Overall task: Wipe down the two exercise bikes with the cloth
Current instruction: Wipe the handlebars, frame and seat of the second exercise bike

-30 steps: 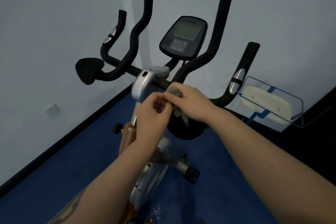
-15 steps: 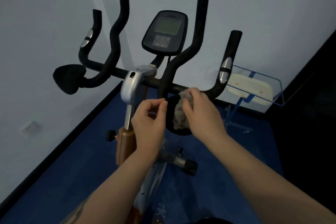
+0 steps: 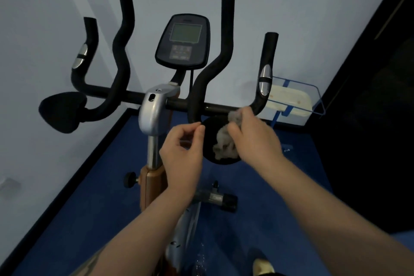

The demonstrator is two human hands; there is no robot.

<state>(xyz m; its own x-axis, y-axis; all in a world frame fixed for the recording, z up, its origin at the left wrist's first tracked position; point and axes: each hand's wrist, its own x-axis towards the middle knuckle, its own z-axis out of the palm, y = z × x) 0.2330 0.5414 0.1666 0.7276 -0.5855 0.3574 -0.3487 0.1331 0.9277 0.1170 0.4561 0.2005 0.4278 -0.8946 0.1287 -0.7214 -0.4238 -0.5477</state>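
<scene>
A clear tray (image 3: 298, 94) on a blue stand (image 3: 276, 116) sits against the wall (image 3: 291, 18) over blue floor (image 3: 89, 208).

Both arms bare, no sleeves. Left forearm (image 3: 125, 240) has dark tattoo lines (image 3: 89, 264) near elbow, bit blurry. Left hand (image 3: 182, 152) & right hand (image 3: 253, 136) bare: no gloves, rings, watch. Short nails.

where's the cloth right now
In the head view the cloth is right of centre, held in the right hand against the bike's round black elbow pad, just below the handlebar.
</scene>
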